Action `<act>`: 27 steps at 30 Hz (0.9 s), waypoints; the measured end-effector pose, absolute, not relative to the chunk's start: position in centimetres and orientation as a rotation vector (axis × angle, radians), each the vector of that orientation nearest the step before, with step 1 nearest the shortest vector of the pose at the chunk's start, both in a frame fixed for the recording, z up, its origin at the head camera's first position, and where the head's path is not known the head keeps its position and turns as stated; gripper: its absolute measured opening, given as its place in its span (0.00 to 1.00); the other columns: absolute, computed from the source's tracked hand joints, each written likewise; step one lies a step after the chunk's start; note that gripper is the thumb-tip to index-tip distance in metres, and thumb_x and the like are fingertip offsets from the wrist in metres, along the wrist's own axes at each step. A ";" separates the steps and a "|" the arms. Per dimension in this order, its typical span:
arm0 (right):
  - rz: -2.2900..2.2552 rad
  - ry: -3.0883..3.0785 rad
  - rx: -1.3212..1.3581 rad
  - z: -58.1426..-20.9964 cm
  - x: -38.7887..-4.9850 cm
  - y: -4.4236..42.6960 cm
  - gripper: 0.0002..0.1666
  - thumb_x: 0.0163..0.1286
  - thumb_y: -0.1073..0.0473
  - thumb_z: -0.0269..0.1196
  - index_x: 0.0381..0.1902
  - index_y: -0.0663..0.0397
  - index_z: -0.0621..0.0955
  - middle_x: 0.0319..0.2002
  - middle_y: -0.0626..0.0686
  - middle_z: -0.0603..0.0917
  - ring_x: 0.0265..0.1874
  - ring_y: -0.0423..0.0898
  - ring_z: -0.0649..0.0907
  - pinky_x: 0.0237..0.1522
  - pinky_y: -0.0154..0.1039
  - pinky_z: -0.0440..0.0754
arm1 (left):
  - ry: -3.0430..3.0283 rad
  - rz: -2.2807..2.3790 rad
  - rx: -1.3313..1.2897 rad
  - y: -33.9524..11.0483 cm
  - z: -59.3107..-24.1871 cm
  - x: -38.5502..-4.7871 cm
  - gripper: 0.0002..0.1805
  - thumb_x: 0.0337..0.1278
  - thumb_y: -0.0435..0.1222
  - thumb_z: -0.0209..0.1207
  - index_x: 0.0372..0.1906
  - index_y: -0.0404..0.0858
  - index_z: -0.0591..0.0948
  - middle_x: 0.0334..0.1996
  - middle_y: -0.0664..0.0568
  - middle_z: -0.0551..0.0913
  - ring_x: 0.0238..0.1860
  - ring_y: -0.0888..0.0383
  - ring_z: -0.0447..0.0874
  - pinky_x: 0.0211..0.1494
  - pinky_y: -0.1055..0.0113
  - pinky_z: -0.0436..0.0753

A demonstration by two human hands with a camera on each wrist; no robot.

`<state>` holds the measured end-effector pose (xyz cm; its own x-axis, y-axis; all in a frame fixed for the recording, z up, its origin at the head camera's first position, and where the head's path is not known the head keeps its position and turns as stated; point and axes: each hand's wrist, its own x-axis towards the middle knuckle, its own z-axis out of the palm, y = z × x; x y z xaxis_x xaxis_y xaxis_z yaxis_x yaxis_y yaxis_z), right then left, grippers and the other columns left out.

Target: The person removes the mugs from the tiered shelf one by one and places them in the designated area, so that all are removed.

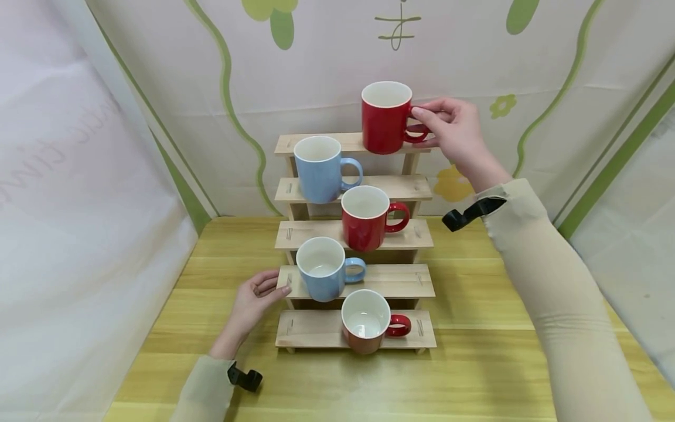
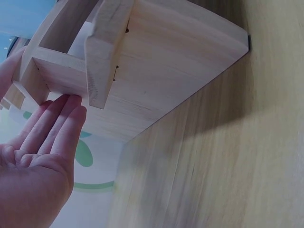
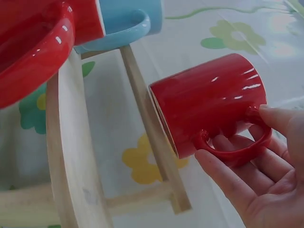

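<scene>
At the top step of the wooden rack (image 1: 337, 143), my right hand (image 1: 459, 129) pinches the handle of a red mug (image 1: 386, 126). That mug is upright in the head view; in the right wrist view, the red mug (image 3: 209, 104) has its base at the top plank, with the right hand (image 3: 270, 171) at its handle. Whether its full weight rests there I cannot tell. My left hand (image 1: 255, 305) grips the left end of the second step from the bottom. The left wrist view shows the left hand's (image 2: 42, 161) fingers under the rack (image 2: 156, 66), its thumb partly cut off.
Lower steps hold a blue mug (image 1: 319, 173), a red mug (image 1: 365, 225), another blue mug (image 1: 323, 275) and, lowest, another red mug (image 1: 364, 328), handles to the right. The rack stands on a wood-grain table (image 1: 474, 351), before a patterned curtain (image 1: 316, 70).
</scene>
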<state>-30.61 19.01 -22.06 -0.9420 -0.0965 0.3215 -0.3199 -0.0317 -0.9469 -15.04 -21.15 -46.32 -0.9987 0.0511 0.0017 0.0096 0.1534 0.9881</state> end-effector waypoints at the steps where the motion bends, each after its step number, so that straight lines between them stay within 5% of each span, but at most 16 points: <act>1: 2.111 -2.047 0.450 -22.0 -30.3 19.4 0.21 0.66 0.57 0.72 0.52 0.65 0.84 0.48 0.60 0.88 0.44 0.53 0.89 0.38 0.46 0.85 | 2.358 2.024 0.064 -21.2 -46.3 -15.1 0.27 0.61 0.32 0.70 0.63 0.28 0.77 0.55 0.36 0.83 0.54 0.50 0.84 0.56 0.68 0.82; 16: 2.223 -1.806 0.330 -21.1 -26.3 25.9 0.22 0.61 0.62 0.75 0.50 0.69 0.84 0.45 0.60 0.88 0.38 0.53 0.90 0.34 0.47 0.85 | 2.344 2.008 0.033 -21.4 -46.4 -14.7 0.28 0.63 0.35 0.70 0.65 0.29 0.76 0.57 0.36 0.82 0.57 0.45 0.82 0.56 0.69 0.81; 27: 2.210 -1.765 0.180 -23.6 -24.8 29.7 0.24 0.58 0.62 0.77 0.50 0.69 0.85 0.44 0.59 0.88 0.37 0.52 0.90 0.31 0.47 0.86 | 2.340 2.011 0.048 -21.6 -46.4 -14.9 0.27 0.63 0.34 0.69 0.64 0.29 0.76 0.56 0.35 0.82 0.55 0.49 0.83 0.56 0.68 0.81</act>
<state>-24.77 29.73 -23.60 -0.9452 0.1587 0.2853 -0.3133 -0.1958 -0.9292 -14.92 -21.55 -46.37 -0.9980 0.0598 -0.0219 -0.0127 0.1507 0.9885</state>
